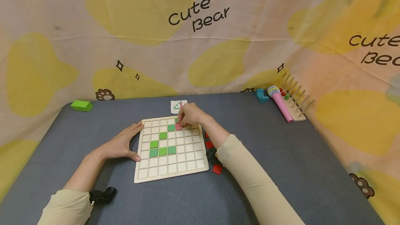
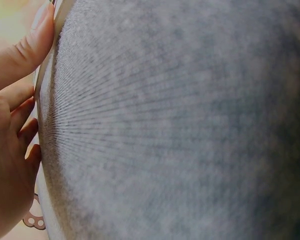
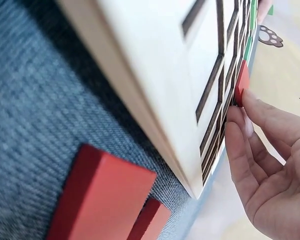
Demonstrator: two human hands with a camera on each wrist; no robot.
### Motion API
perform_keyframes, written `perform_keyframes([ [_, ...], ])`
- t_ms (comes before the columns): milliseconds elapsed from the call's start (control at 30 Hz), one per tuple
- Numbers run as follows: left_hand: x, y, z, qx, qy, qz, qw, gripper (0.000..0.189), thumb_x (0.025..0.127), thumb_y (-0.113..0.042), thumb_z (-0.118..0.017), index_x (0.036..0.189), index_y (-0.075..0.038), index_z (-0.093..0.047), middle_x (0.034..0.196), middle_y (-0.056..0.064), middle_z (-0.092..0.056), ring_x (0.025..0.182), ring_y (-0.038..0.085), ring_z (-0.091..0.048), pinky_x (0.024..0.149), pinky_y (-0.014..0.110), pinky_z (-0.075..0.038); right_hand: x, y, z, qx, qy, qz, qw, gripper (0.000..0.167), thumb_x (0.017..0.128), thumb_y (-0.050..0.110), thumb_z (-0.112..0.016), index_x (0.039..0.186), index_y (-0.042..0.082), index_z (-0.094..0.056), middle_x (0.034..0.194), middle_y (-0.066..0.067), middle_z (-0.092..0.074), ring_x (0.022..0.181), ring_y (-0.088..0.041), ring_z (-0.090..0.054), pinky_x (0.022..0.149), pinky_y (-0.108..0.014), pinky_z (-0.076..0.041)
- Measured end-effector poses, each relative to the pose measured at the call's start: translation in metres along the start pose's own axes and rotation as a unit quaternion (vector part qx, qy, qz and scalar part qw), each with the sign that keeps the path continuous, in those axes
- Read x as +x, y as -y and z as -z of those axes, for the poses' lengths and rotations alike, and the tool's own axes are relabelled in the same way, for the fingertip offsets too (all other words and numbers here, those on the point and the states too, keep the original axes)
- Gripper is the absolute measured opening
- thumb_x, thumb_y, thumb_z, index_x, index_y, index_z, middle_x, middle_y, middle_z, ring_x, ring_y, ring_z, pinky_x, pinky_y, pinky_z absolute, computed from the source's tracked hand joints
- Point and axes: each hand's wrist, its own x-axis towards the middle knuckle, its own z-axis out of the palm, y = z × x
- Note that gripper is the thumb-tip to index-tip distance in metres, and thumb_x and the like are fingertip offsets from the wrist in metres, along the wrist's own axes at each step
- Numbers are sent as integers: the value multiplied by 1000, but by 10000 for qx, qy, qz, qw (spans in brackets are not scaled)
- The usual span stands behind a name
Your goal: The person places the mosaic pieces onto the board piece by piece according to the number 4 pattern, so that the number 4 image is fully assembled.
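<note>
A wooden grid board (image 1: 143, 173) lies on the dark table, with several green tiles (image 1: 163, 135) set in its squares. Along the board's left edge rests my left hand (image 1: 120, 145), thumb and fingers spread and touching the rim. Near the far edge, my right hand (image 1: 191, 114) pinches a red tile (image 1: 178, 126) between thumb and fingers, over a square beside the green ones. The right wrist view shows that red tile tilted up at the board's surface, its lower end at the fingertips. Just beyond the board is a small printed pattern card (image 1: 174, 108), partly covered by the right hand.
Loose red tiles (image 1: 217, 169) lie by the board's right edge, partly under the right forearm. A green block (image 1: 82, 106) sits at the far left. A teal block (image 1: 261, 95), a pink toy microphone (image 1: 282, 105) and a pegged board (image 1: 300, 116) stand far right, near the cloth backdrop (image 1: 215, 55).
</note>
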Motion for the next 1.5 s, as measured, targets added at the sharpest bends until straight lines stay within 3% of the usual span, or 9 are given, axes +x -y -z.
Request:
perform_keyframes([
  [333, 1, -1, 0, -19, 29, 42, 10000, 130, 58, -49, -90, 156, 1, -21, 166, 22, -15, 149, 54, -12, 112, 73, -16, -5, -6, 7, 258, -5, 17, 9997, 9, 84, 4, -73, 90, 10, -77, 86, -6, -76, 68, -16, -65, 60, -20, -48],
  [633, 0, -1, -1, 5, -9, -29, 10000, 129, 58, -47, -91, 156, 1, -22, 165, 24, -16, 148, 55, -12, 112, 73, -17, -16, -33, 28, 389, -91, 82, 9992, 11, 84, 8, -72, 94, 7, -76, 76, -1, -69, 67, -17, -59, 61, -21, -46],
  [933, -1, -2, 0, -56, 24, 20, 10000, 129, 57, -47, -91, 156, 0, -22, 165, 23, -15, 149, 54, -12, 112, 73, -16, -38, -77, 49, 582, 420, -61, 9974, 19, 86, 9, -72, 104, 9, -75, 88, -2, -75, 72, -12, -65, 70, -27, -54],
  [1067, -1, -3, -1, -49, -34, -61, 10000, 128, 58, -45, -91, 156, 1, -23, 165, 23, -17, 148, 55, -13, 112, 73, -17, -49, -95, 54, 684, 632, -7, 9956, 20, 86, 7, -73, 106, 6, -74, 92, -6, -76, 74, -9, -64, 71, -24, -53],
  [1500, 0, 0, -1, -30, 11, -15, 10000, 129, 58, -48, -90, 156, 0, -22, 165, 23, -15, 149, 54, -12, 112, 73, -16, -62, -119, 53, 1331, 1101, 165, 9848, 30, 80, 4, -77, 110, 3, -74, 90, -5, -70, 82, -10, -61, 74, -23, -52],
])
